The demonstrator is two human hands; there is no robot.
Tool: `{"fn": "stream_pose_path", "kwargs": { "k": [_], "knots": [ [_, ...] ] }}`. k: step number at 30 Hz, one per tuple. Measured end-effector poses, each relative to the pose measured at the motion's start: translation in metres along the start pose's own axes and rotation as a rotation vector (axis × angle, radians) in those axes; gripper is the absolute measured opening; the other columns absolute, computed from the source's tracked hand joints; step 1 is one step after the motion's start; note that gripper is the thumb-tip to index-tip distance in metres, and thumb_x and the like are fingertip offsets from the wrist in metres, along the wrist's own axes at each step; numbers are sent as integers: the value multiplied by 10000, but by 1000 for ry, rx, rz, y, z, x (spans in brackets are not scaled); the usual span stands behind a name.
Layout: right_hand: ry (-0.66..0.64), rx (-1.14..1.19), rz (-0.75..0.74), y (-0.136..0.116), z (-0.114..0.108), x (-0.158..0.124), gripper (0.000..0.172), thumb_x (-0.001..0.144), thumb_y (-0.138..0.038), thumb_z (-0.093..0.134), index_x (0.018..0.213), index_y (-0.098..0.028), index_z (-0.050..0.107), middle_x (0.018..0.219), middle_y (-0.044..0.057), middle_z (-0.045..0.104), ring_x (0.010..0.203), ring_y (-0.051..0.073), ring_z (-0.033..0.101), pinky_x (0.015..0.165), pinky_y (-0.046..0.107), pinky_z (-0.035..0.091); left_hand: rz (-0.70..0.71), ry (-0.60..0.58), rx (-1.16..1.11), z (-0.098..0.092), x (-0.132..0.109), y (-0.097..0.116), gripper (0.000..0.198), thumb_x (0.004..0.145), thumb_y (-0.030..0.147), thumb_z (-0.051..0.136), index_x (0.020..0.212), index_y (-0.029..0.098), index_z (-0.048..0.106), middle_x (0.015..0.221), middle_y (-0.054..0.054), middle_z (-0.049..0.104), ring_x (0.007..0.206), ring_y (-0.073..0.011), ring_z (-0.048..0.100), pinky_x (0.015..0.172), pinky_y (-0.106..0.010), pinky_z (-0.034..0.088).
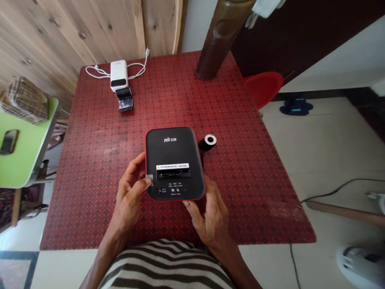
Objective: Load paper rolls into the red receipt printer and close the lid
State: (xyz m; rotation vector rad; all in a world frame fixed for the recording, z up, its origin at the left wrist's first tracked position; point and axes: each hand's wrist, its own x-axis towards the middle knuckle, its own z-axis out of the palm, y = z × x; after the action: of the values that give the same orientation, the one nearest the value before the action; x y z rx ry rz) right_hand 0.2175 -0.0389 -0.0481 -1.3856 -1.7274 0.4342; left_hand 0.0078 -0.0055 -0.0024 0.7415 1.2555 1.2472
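Both hands hold a black receipt printer (pixel 174 154) with a red edge, above the table. It has a paper slot, a white warning strip and small buttons on its top face. My left hand (pixel 130 190) is closed on the printer's left edge, thumb on a small grey tab near the lower left corner. My right hand (pixel 212 212) is closed around the lower right corner, with the thumb at the front edge. Just right of the printer lies a dark paper roll (pixel 208 141) with a white ring-shaped end; the printer partly hides it.
A white power bank-like device (pixel 119 72) with a white cable (pixel 140 74) lies at the red table's (pixel 168 96) back left, a crumpled black strip in front. A brown pole (pixel 218 40) stands at the back. A green table (pixel 27 156) on the left holds a phone (pixel 9 141).
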Motion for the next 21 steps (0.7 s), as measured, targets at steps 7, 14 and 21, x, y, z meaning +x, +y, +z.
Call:
{"fn": "stream_pose_path", "kwargs": {
  "k": [7, 14, 21],
  "knots": [
    [-17, -4, 0, 0, -1, 1, 531, 1144, -396, 636, 1631, -217, 526, 1401, 184, 754, 1264, 336, 776, 1017, 514, 694, 18, -40, 10, 0, 0, -4, 604, 988, 314, 764, 1586, 332, 683, 1616, -70, 715, 1402, -334, 718, 1147, -479, 582],
    [-25, -35, -53, -4, -30, 20, 564, 1159, -446, 592, 1668, -214, 522, 1455, 195, 754, 1261, 347, 781, 985, 527, 700, 71, -41, 79, -8, -2, -14, 596, 1029, 388, 741, 1617, 348, 651, 1688, -58, 653, 1444, -347, 673, 1149, -482, 562],
    [-31, -154, -378, -24, -38, 99, 278, 1096, -79, 680, 1318, -232, 749, 1163, 74, 863, 1100, 249, 809, 1022, 437, 668, 154, -104, 105, -12, -1, -17, 606, 1069, 486, 732, 1651, 359, 620, 1690, -73, 647, 1514, -371, 640, 1192, -511, 559]
  ]
}}
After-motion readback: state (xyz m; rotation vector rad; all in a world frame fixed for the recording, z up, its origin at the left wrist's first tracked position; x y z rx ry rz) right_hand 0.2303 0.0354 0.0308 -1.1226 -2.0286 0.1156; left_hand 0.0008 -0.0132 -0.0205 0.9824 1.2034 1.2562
